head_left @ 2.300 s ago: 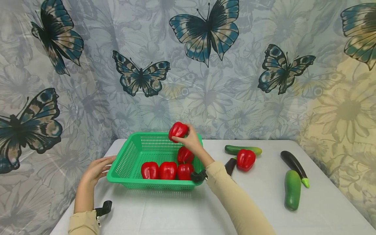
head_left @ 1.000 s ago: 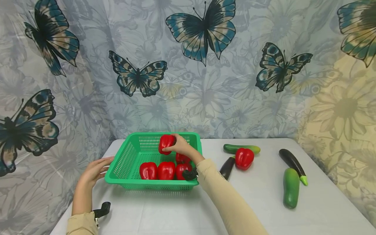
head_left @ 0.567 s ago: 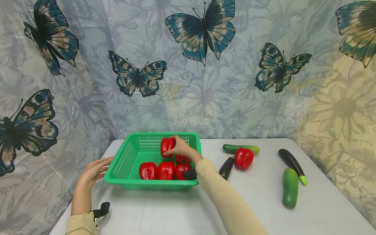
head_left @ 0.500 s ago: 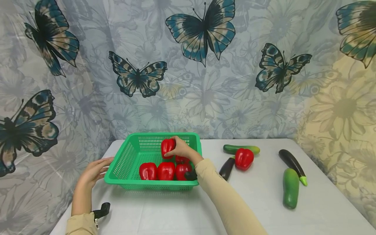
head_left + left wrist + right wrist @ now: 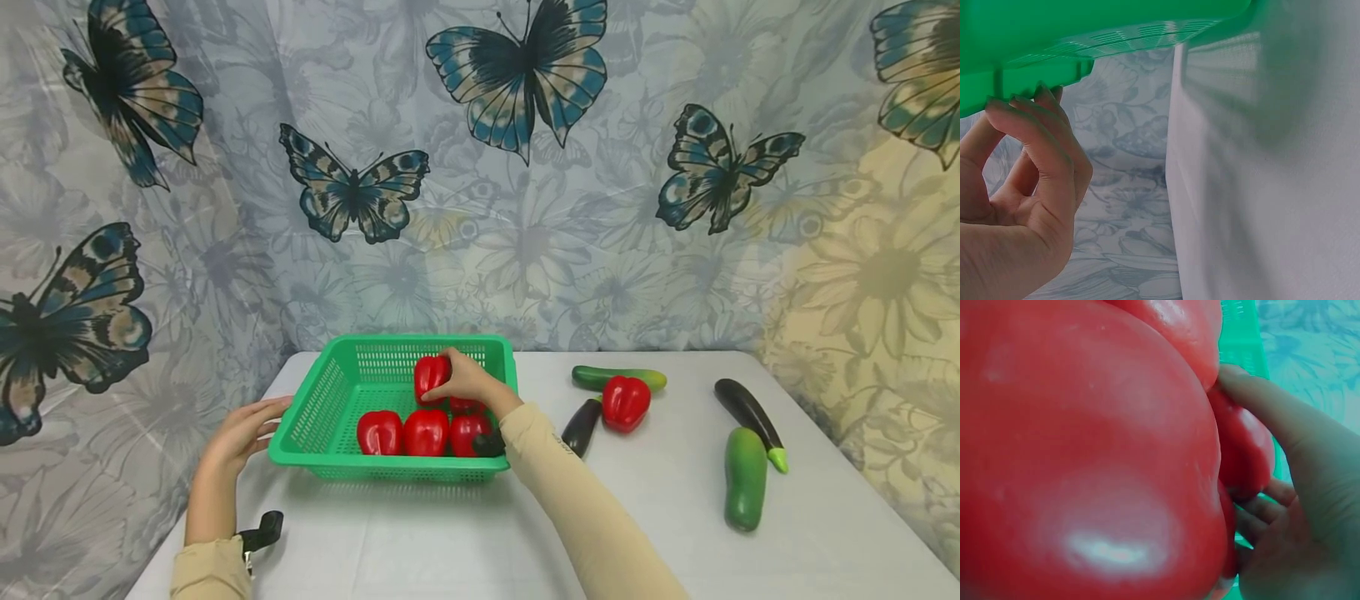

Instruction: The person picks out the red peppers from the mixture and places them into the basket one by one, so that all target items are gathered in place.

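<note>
My right hand grips a red bell pepper low inside the green basket, thumb on the near side. In the right wrist view that hand reaches round a red pepper, while a nearer pepper fills much of the picture. More peppers line the basket's front: one at left, one in the middle, another at right. One behind them is mostly covered by the right hand. My left hand touches the basket's left rim; in its wrist view bent fingertips meet the rim from outside.
Right of the basket, on the white table, lie a cucumber, a red pepper and an eggplant. Farther right are another eggplant and a thick green cucumber-like vegetable. A butterfly-print cloth hangs behind.
My right hand has brought the held pepper from above the basket's back right corner leftward and down into it; over the last half second it barely moves. The left hand stays at the rim.
</note>
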Motion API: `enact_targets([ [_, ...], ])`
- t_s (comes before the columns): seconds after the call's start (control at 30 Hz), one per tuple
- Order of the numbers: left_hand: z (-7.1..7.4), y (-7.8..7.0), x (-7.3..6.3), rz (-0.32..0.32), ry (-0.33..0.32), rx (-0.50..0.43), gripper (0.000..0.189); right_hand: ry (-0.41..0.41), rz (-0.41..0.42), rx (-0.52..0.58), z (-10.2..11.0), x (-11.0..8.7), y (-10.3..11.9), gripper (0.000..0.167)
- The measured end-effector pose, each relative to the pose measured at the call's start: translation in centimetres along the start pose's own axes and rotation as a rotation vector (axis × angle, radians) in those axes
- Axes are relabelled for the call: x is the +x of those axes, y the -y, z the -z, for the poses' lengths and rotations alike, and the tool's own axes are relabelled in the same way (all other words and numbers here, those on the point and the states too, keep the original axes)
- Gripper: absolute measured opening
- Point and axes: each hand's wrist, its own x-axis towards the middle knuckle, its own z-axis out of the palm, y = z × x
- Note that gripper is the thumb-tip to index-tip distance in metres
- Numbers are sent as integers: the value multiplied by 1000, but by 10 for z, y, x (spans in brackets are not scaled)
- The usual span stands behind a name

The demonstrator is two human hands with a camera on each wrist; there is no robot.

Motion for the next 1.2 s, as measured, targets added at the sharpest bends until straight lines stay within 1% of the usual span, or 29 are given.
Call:
enact_targets([
  [0.17,0,-3,-1,-13,7,-6,64,16,8,-39,1,2,-1,79],
  [0.33,0,-3,-1,-12,-3,-5,65,48,19,-84,1,1,-1,81],
  [0.53,0,-2,0,-12,-18,4,66,77,30,-124,2,-3,3,74],
  [0.83,1,-3,-1,-24,-6,-1,61,95,38,-149,4,-4,5,69],
  [1.0,-1,-1,-1,-16,-12,15,64,96,23,-151,3,-4,5,77],
  [1.1,-1,-1,-1,-9,-16,18,63,94,2,-130,3,-4,5,85],
  [1.2,-2,-1,-1,-6,-17,12,61,88,-5,-97,4,-3,5,87],
])
